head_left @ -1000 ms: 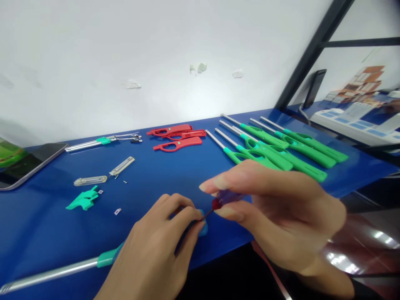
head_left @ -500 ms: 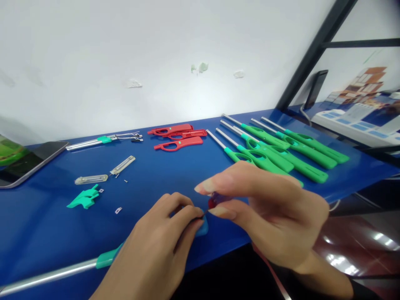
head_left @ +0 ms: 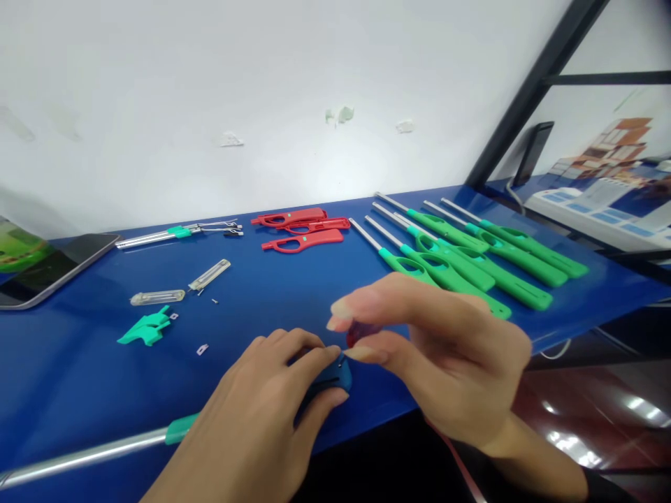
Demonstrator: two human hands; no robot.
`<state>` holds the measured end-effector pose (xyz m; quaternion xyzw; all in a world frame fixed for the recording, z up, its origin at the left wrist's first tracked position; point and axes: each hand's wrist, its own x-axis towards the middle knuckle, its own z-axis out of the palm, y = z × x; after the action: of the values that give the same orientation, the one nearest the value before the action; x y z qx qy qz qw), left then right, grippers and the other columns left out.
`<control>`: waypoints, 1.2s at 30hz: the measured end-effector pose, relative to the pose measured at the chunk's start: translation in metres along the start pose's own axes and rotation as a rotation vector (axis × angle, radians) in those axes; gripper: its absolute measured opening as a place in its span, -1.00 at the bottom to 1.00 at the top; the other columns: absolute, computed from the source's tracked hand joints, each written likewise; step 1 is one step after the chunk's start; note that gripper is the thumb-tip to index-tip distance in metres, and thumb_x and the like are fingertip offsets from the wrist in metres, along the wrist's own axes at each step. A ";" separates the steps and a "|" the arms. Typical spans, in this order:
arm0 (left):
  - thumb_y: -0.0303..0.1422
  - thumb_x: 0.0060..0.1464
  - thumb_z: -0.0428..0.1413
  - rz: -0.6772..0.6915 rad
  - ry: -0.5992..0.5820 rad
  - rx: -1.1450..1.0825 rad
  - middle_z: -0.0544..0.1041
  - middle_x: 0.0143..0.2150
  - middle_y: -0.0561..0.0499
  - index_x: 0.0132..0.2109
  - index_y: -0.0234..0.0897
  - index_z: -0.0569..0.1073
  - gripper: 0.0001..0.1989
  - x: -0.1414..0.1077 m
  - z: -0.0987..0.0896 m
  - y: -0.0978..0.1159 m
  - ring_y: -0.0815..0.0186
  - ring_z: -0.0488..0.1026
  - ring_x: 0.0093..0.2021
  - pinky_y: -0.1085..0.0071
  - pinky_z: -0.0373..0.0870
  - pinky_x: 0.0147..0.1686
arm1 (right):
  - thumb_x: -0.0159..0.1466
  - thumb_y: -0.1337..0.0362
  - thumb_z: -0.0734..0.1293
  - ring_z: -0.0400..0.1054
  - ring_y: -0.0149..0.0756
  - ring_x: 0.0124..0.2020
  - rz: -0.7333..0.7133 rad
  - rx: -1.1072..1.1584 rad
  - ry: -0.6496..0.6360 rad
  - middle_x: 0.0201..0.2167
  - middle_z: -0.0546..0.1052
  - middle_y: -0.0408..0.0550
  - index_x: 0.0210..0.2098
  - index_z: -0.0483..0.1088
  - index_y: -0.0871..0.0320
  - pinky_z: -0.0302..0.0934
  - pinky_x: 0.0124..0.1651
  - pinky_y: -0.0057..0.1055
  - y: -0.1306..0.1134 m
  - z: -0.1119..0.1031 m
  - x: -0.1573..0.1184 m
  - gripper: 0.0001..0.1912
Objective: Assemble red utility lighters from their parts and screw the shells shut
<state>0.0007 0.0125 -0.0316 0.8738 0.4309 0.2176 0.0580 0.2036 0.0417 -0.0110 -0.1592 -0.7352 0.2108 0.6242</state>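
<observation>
The surface (head_left: 262,293) looks smooth and glossy blue; the lighters (head_left: 514,279) pair green plastic handles with shiny metal tubes; the red casings (head_left: 314,239) look like smooth plastic.

Black right sleeve (head_left: 608,487), long fingernails (head_left: 361,354)

The left hand (head_left: 262,405) is lying palm down, its fingers bending; the right hand (head_left: 440,356) is hovering beside it, pinching thumb against fingertips.
</observation>
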 end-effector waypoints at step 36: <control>-0.53 0.18 0.31 -0.078 -0.019 -0.160 0.67 -0.12 0.01 -0.03 -0.11 0.63 -0.73 0.006 0.000 0.004 0.03 0.67 -0.17 0.02 0.70 -0.19 | 0.32 0.49 0.51 0.55 -0.22 -0.25 0.071 -0.114 0.055 -0.17 0.68 -0.11 0.16 0.63 -0.10 0.60 -0.22 -0.26 0.001 0.007 -0.005 -0.50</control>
<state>0.0073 0.0148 -0.0287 0.8510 0.4453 0.2408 0.1399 0.1976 0.0390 -0.0162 -0.2261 -0.7224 0.1862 0.6264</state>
